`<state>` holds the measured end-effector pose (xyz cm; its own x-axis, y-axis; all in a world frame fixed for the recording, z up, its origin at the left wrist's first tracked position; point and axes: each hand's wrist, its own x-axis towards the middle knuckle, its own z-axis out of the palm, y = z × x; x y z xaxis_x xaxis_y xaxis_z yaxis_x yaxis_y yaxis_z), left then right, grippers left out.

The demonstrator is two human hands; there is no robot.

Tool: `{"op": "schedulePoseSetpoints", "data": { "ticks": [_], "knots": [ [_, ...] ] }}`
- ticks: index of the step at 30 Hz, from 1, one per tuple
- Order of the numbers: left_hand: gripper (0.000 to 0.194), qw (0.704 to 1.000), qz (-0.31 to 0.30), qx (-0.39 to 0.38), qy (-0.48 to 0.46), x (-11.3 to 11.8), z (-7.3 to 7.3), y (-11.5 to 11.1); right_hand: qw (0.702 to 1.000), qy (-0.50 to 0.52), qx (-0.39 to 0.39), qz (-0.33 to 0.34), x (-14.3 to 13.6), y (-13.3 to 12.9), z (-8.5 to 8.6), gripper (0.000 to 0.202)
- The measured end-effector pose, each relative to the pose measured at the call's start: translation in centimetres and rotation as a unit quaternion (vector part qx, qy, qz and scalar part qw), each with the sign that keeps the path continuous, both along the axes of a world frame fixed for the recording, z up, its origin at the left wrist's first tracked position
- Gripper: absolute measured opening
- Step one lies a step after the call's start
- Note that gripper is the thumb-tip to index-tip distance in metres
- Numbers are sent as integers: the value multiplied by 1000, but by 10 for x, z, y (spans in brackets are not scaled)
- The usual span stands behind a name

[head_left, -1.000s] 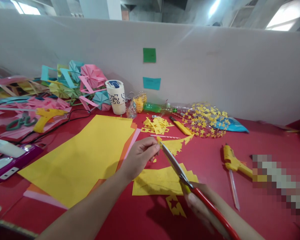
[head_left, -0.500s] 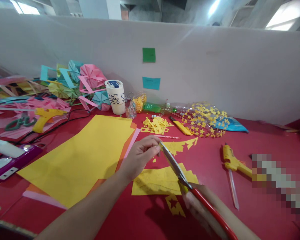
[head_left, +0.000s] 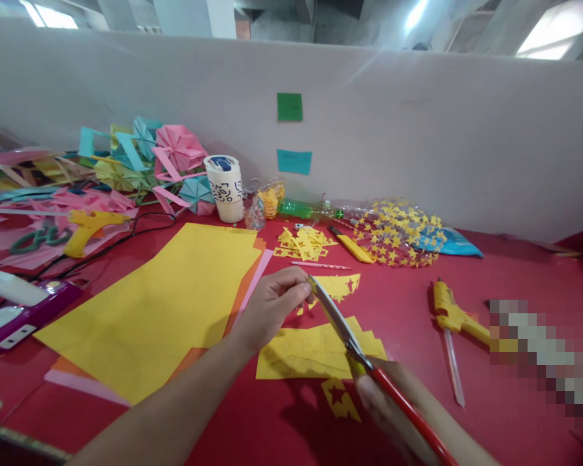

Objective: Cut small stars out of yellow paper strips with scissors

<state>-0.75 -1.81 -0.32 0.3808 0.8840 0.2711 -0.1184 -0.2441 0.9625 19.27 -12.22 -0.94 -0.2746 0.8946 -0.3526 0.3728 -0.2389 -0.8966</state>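
My left hand (head_left: 280,294) is closed in a pinch on a small bit of yellow paper (head_left: 312,285) at the tips of the scissors (head_left: 339,322). My right hand (head_left: 391,395) grips the scissors by their red handles, and the blades point up and left, nearly closed. Just behind the blades shows a yellow paper strip (head_left: 342,285) with star-shaped cut-outs; whether it joins the pinched bit is hidden. Below the blades lie stacked yellow paper pieces (head_left: 296,356) with faint drawn lines. Near my right hand rests a yellow scrap (head_left: 337,398) with a star-shaped hole.
Large yellow sheets (head_left: 175,291) cover the left middle of the red table. Farther back are yellow scraps (head_left: 306,243), a pencil (head_left: 320,265), a cutter (head_left: 354,247), a white cup (head_left: 226,188) and star-covered plastic (head_left: 398,233). Glue guns (head_left: 444,304) lie right and left.
The star-cut strip's far end has shifted left, and less of it shows. My left hand has moved slightly left and down; the scissors stay almost where they were.
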Motion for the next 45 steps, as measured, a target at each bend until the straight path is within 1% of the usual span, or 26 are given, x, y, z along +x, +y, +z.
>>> {"op": "schedulePoseSetpoints", "data": {
  "ticks": [4, 7, 10, 13, 15, 17, 20, 22, 24, 26, 27, 28, 30, 31, 32, 35, 38, 41, 45],
  "knots": [
    [23, 1000, 0, 4, -3, 0, -1, 0, 1000, 2, 22, -17, -3, -1, -5, 56],
    [23, 1000, 5, -9, -17, 0, -3, 2, 999, 14, 15, -38, -4, 0, -4, 55],
    [24, 996, -11, -79, -46, 0, -5, 2, 997, 32, 1, -77, 1, 3, -2, 51],
    [25, 986, -30, -157, -42, 2, -8, 3, 988, 76, 11, -135, 10, 8, -5, 48],
    [25, 986, -26, -164, -12, 5, -10, 4, 982, 92, 34, -160, 16, 12, -8, 47],
    [26, 988, -16, -148, 38, 7, -12, 6, 981, 98, 49, -159, 20, 15, -11, 46],
    [26, 982, -18, -134, 132, 11, -13, 9, 980, 90, 66, -162, 22, 20, -11, 44],
    [24, 976, -27, -109, 185, 12, -11, 11, 979, 79, 69, -175, 23, 23, -10, 43],
    [23, 969, -37, -64, 235, 15, -7, 11, 977, 75, 64, -187, 24, 26, -10, 43],
    [22, 949, -46, -7, 313, 19, -2, 11, 976, 80, 64, -193, 24, 28, -10, 44],
    [23, 929, -46, 29, 366, 22, 1, 12, 975, 84, 64, -196, 25, 29, -10, 44],
    [24, 904, -42, 68, 421, 26, 3, 14, 974, 88, 66, -200, 25, 30, -10, 43],
    [27, 839, -29, 151, 522, 35, 6, 20, 971, 97, 68, -208, 26, 31, -10, 43],
    [27, 814, -34, 178, 552, 40, 5, 25, 970, 101, 67, -210, 26, 31, -10, 43],
    [26, 794, -52, 197, 572, 46, 4, 29, 970, 105, 68, -210, 26, 31, -10, 42],
    [24, 775, -58, 207, 594, 59, -6, 41, 969, 115, 72, -208, 26, 32, -11, 43],
    [24, 766, -45, 208, 606, 65, -17, 47, 968, 122, 74, -207, 27, 33, -11, 44],
    [26, 768, -22, 196, 610, 61, -22, 49, 968, 124, 69, -206, 27, 33, -11, 44],
    [31, 785, 9, 159, 599, 46, -21, 49, 970, 117, 64, -202, 26, 32, -11, 43]
  ]
}}
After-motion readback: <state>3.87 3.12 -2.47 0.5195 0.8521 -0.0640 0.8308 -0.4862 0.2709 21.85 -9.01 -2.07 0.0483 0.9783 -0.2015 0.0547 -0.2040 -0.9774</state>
